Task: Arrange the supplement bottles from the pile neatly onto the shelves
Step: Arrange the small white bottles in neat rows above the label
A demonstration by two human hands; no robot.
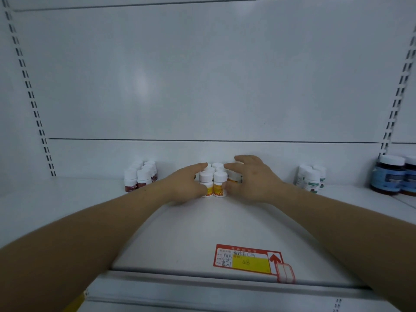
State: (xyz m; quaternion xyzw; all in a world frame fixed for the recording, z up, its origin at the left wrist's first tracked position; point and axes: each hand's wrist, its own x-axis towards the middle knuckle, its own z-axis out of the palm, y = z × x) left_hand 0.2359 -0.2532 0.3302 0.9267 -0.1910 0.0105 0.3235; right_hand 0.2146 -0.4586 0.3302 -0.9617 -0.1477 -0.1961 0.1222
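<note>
A tight cluster of small white bottles with orange-yellow labels (216,181) stands at the back middle of the white shelf (180,233). My left hand (184,185) lies against the cluster's left side, its fingers reaching over the rear caps and its thumb on the front left bottle. From the other side, my right hand (252,179) cups the cluster, fingers curved over the rear right bottle, thumb against the front right one. Both hands press the group together; no bottle is lifted.
Several white bottles with dark red labels (140,176) stand to the left. Green-labelled white bottles (311,177) stand to the right, and big blue jars (390,175) at the far right. A red and yellow price tag (247,260) sits on the shelf's front edge.
</note>
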